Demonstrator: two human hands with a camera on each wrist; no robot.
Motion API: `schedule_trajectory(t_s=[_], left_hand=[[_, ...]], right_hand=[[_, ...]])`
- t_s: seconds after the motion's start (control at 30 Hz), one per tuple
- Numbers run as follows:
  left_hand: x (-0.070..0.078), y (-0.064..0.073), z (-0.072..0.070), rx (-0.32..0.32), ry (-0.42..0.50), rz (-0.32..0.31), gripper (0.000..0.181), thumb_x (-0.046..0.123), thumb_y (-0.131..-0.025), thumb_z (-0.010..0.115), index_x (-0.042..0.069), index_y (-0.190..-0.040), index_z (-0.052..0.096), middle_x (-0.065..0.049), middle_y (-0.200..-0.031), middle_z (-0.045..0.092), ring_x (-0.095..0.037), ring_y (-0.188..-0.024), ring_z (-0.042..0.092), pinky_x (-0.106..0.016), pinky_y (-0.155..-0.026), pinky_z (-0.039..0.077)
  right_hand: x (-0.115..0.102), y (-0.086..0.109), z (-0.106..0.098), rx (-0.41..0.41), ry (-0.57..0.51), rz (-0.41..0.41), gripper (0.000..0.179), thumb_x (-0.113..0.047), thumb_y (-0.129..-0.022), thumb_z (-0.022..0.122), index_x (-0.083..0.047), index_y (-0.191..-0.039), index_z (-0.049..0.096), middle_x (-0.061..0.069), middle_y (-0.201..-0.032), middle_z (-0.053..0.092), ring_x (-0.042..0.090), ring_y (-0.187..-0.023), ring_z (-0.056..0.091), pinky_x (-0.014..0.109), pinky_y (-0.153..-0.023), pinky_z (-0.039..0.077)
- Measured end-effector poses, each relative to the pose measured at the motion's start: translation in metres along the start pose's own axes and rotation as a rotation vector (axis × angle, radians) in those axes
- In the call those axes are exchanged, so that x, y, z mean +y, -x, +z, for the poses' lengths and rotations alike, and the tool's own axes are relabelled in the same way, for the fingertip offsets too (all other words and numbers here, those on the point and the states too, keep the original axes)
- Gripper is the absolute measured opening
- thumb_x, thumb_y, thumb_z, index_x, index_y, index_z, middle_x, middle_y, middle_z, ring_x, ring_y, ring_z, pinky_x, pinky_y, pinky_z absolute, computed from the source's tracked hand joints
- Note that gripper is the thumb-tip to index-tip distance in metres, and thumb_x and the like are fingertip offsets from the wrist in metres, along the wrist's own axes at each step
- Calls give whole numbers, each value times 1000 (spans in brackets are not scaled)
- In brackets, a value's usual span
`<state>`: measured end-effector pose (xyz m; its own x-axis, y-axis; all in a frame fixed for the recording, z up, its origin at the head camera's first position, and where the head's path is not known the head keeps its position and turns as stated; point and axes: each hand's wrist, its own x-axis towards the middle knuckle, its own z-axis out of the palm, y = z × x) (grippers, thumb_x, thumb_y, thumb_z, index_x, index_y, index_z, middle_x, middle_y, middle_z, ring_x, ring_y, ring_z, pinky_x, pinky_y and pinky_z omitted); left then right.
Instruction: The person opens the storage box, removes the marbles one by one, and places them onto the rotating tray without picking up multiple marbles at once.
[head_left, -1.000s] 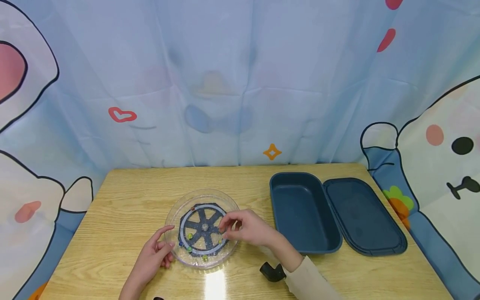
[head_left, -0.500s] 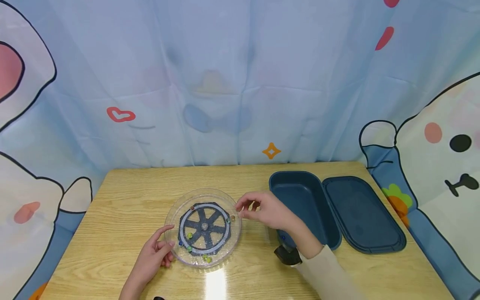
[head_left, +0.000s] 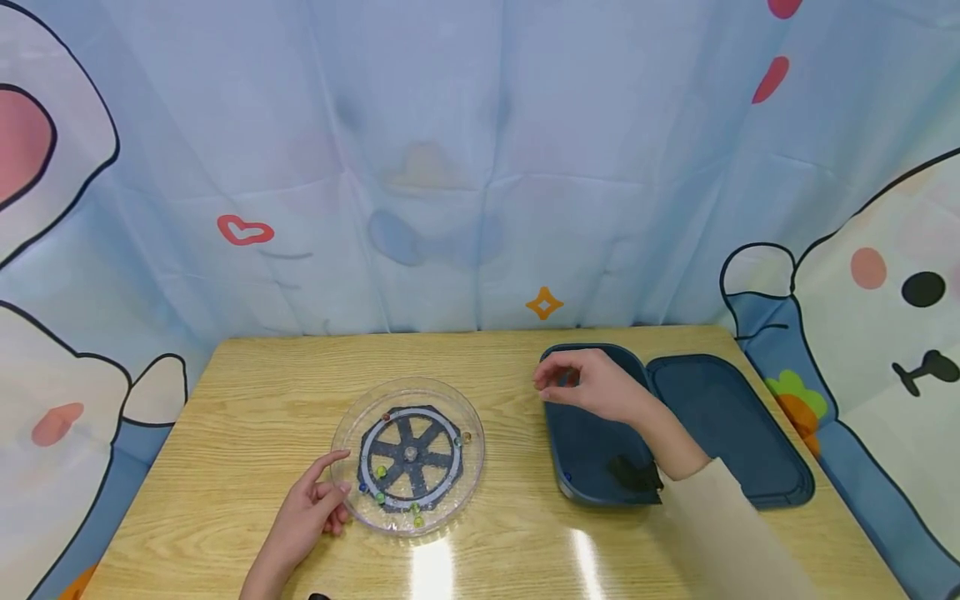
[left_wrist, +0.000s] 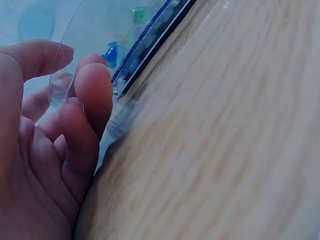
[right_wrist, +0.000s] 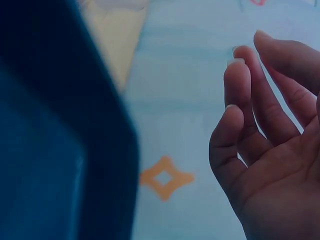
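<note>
In the head view a round clear plastic dish [head_left: 406, 533] lies left of the table's middle. A dark spoked wheel shape [head_left: 410, 454] shows in it, with several small glass marbles around, such as a yellow-green one [head_left: 382, 472] and a blue one [head_left: 363, 487]. My left hand [head_left: 303, 508] holds the dish's left rim with bent fingers; the left wrist view shows fingers [left_wrist: 92, 87] on both sides of its clear edge. My right hand [head_left: 600, 385] hovers over the dark blue bin [head_left: 558, 450], fingers loosely bent. In the right wrist view, thumb and fingers [right_wrist: 237, 82] stand apart and no object shows between them.
A single blue marble [head_left: 567, 477] lies in the bin near its front left corner. Right of the bin rests its flat blue lid [head_left: 750, 442], partly behind my sleeve. A printed curtain [head_left: 450, 167] hangs behind the wooden table [head_left: 270, 375].
My right hand has moved right, from over the dish to above the bin. A yellow marble in the dish has rolled toward the front. My left hand keeps its place.
</note>
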<state>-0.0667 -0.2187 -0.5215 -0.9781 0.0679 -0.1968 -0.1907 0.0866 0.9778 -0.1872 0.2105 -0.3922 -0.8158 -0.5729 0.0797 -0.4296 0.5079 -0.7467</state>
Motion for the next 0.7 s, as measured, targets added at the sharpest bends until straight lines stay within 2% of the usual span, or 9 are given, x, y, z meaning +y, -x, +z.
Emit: schedule_trajectory(t_s=[0.23,0.37,0.5,0.7], left_hand=[[0,0,0,-1,-7,3,51,8,-99,60,12,-147,44,-14,-67,59,-15,-50,55,-28,-48,52],[0,0,0,-6,-15,1,51,9,-99,61,12,-147,43,-15,-68,60,-16,-51,55,-28,-48,52],[1,-1,0,-10,-18,1,51,10,-99,61,12,-148,43,-15,-68,59,-16,-51,55,-28,-49,52],[0,-2,-1,-11,-23,5,51,9,-99,61,12,-147,43,-15,-68,59,-16,-50,55,-28,-48,51]], right_hand=[[44,2,-7,-83,-31,71,14,-15,-91,75,-9,-103,71,1,-97,68,18,-84,64,33,-72,55],[60,4,-5,-182,-64,90,12,-12,-89,76,-7,-98,70,3,-94,68,19,-82,66,34,-72,56],[70,8,0,-320,-73,118,14,-9,-85,79,-6,-96,70,2,-88,68,19,-78,65,33,-68,56],[69,13,8,-499,24,175,24,-11,-79,84,-7,-97,68,-2,-77,65,14,-67,60,29,-62,51]])
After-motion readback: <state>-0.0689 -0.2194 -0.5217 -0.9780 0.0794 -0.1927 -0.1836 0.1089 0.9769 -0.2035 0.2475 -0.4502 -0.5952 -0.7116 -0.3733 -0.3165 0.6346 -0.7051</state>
